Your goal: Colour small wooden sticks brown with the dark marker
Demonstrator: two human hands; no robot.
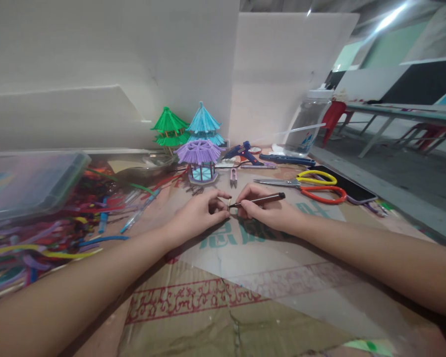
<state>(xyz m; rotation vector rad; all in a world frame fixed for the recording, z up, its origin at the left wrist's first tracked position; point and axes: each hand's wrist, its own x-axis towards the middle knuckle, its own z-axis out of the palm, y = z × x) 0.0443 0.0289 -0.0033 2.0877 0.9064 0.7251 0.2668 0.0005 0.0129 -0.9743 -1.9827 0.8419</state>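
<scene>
My right hand [264, 206] holds a dark pen [263, 199], its tip pointing left toward my left hand. Between the thumb and fingers of my left hand [205, 210] is a small, thin, pale piece [229, 204], which the pen tip meets or nearly meets. Both hands are just above a cardboard sheet [193, 297] with printed patterns. Behind them stand a purple-roofed pavilion model [199, 152], a blue one [203, 121] and a green one [168, 121]. Small thread snips [233, 177] lie just beyond my fingers.
Scissors with yellow and red handles [321, 187] lie to the right, beside a phone [351, 187]. A blue glue gun [244, 152], a blue cutter [288, 159] and a clear bottle [306, 126] are behind. At left, a plastic box [33, 181] rests on colourful pipe cleaners [40, 243].
</scene>
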